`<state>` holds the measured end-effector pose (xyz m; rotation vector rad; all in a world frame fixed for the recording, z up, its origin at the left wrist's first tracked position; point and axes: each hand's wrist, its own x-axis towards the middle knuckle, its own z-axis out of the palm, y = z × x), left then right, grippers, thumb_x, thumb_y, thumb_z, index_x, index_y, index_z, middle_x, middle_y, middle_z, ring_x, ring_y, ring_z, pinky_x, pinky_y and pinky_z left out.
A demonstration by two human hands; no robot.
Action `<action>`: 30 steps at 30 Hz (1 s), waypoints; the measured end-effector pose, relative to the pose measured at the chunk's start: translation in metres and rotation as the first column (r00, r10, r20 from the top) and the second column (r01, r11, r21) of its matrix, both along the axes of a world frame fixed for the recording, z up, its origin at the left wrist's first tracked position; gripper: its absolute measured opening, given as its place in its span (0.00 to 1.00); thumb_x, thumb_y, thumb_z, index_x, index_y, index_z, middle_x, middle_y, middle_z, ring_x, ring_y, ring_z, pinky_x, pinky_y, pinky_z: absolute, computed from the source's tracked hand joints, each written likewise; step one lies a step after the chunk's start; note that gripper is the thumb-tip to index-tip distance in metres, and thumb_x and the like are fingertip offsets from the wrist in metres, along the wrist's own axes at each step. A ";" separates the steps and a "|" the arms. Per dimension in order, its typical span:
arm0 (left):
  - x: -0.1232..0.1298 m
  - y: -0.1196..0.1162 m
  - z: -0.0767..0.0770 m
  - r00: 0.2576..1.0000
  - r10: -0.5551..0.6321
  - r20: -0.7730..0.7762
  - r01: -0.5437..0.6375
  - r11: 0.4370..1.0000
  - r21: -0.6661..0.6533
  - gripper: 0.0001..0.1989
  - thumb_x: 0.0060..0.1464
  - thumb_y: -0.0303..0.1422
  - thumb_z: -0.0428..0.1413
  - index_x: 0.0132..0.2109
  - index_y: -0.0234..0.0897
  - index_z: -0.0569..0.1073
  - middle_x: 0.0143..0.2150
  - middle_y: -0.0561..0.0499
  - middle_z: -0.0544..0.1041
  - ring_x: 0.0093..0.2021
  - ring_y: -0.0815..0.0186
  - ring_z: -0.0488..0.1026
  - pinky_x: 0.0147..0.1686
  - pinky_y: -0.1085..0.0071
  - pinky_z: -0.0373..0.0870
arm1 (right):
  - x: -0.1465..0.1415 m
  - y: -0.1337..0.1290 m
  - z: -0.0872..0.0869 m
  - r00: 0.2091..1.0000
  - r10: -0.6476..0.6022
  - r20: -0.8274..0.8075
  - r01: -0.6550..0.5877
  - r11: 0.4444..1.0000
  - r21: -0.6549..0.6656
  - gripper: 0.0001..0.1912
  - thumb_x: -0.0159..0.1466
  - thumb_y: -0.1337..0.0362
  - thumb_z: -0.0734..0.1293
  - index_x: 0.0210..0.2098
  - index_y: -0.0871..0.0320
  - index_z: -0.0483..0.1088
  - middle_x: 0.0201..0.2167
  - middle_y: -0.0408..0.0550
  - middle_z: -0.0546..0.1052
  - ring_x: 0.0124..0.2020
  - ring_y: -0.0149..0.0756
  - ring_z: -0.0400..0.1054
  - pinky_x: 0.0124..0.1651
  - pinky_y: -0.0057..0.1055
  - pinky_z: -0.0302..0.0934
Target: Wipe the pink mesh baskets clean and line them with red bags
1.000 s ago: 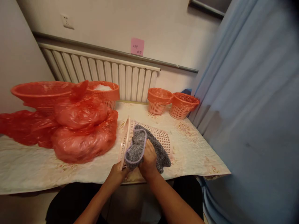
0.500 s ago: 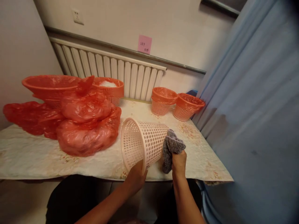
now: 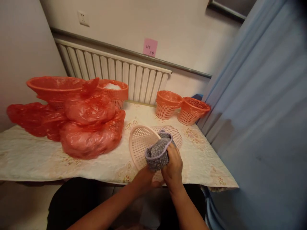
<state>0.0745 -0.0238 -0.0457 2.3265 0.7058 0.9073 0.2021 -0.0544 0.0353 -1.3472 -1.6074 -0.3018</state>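
Observation:
A pale pink perforated plastic basket [image 3: 141,140] lies on its side on the table, its mouth facing left and toward me. My left hand [image 3: 145,182] grips the near part of its rim; the cloth partly covers those fingers. In my right hand [image 3: 174,166] is a grey cloth [image 3: 158,151] with a lilac edge, bunched up and held against the basket near the rim. Cloth and hand hide the middle of the basket's side.
Tied red plastic bags [image 3: 91,137] are heaped on the table's left. Behind them stand a wide red-lined basket [image 3: 55,84] and another lined basket [image 3: 118,92]. Two smaller lined baskets [image 3: 168,105] stand at the back right, beside a blue curtain [image 3: 240,111]. A radiator [image 3: 115,70] runs along the wall.
My right hand has moved the cloth from the basket's base end left to its rim, close to my left hand. The basket has shifted slightly to the right and turned a little.

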 end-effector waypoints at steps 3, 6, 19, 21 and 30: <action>-0.025 0.023 0.022 0.961 0.253 0.108 -0.265 0.957 0.117 0.19 0.58 0.31 0.51 0.57 0.38 0.65 0.50 0.41 0.73 0.53 0.53 0.70 0.53 0.54 0.69 | 0.028 -0.008 -0.017 1.000 0.007 -0.023 -0.006 0.999 0.040 0.20 0.61 0.70 0.62 0.53 0.57 0.68 0.51 0.56 0.74 0.53 0.44 0.67 0.53 0.44 0.62; -0.045 0.054 0.046 0.841 0.502 0.201 -0.540 0.797 0.270 0.23 0.58 0.28 0.51 0.60 0.33 0.60 0.56 0.36 0.67 0.59 0.51 0.63 0.58 0.50 0.63 | 0.059 -0.019 -0.033 0.985 -0.067 -0.158 0.066 0.998 -0.007 0.18 0.61 0.64 0.64 0.51 0.57 0.69 0.48 0.55 0.76 0.49 0.44 0.69 0.51 0.41 0.64; -0.040 0.074 0.071 0.947 0.294 -0.132 -0.222 0.892 0.394 0.05 0.57 0.26 0.48 0.36 0.38 0.68 0.32 0.51 0.70 0.32 0.64 0.69 0.32 0.70 0.66 | 0.101 -0.001 -0.024 0.933 -0.261 -0.248 0.255 0.965 -0.056 0.21 0.59 0.58 0.66 0.50 0.58 0.69 0.46 0.52 0.77 0.46 0.44 0.70 0.47 0.38 0.63; -0.038 0.072 0.069 0.951 0.285 -0.122 -0.218 0.895 0.389 0.06 0.56 0.25 0.48 0.34 0.38 0.67 0.30 0.52 0.70 0.30 0.65 0.68 0.31 0.71 0.66 | 0.085 0.014 -0.003 0.981 -0.176 -0.084 0.180 0.983 0.048 0.17 0.61 0.62 0.65 0.49 0.58 0.70 0.46 0.53 0.76 0.47 0.44 0.68 0.50 0.41 0.61; -0.044 0.076 0.033 0.955 0.296 0.040 -0.291 0.895 0.337 0.09 0.52 0.23 0.47 0.36 0.36 0.69 0.30 0.48 0.76 0.28 0.63 0.74 0.30 0.69 0.72 | -0.014 0.042 0.040 0.780 0.130 0.612 -0.140 0.990 -0.033 0.11 0.69 0.66 0.58 0.41 0.57 0.71 0.39 0.49 0.75 0.42 0.39 0.63 0.46 0.38 0.57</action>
